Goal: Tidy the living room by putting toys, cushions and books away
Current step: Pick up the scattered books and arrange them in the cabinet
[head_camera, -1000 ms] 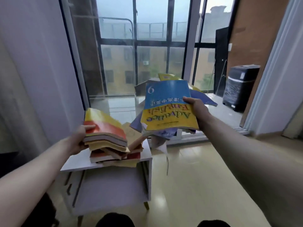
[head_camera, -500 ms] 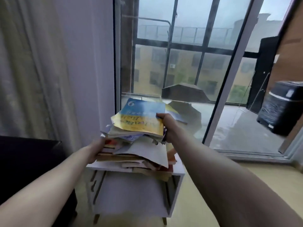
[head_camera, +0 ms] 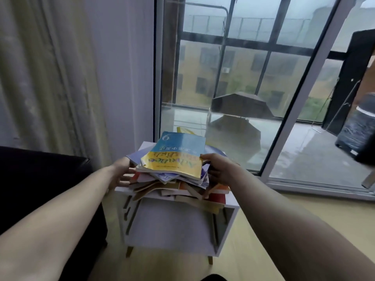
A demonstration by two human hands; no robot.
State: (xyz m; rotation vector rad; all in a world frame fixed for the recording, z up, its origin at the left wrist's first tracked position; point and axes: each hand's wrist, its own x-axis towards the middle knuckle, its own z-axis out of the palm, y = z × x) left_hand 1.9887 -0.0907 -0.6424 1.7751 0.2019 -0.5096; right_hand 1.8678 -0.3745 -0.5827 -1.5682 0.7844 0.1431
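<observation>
Currently the right hand [head_camera: 220, 169] grips the right edge of the upper books, thumb on the cover of the blue-and-yellow book [head_camera: 178, 154] and fingers curled beneath it. The left hand [head_camera: 121, 173] lies against the left side of the book stack [head_camera: 172, 181], fingers straight and lightly spread, pressing on the spines; it encloses nothing. The blue-and-yellow book is the top item of the stack, its cover facing up and the printed title reading upside down to the camera. Below it, the remaining books lie unevenly, with corners and bent pages protruding on all sides. The stack rests on the top panel of the white side cabinet [head_camera: 176, 224], which has an open compartment below and short wooden legs. Left of the cabinet is a dark sofa arm [head_camera: 40, 179]. Behind the cabinet are a curtain [head_camera: 46, 67] and a glazed sliding door [head_camera: 253, 78].
</observation>
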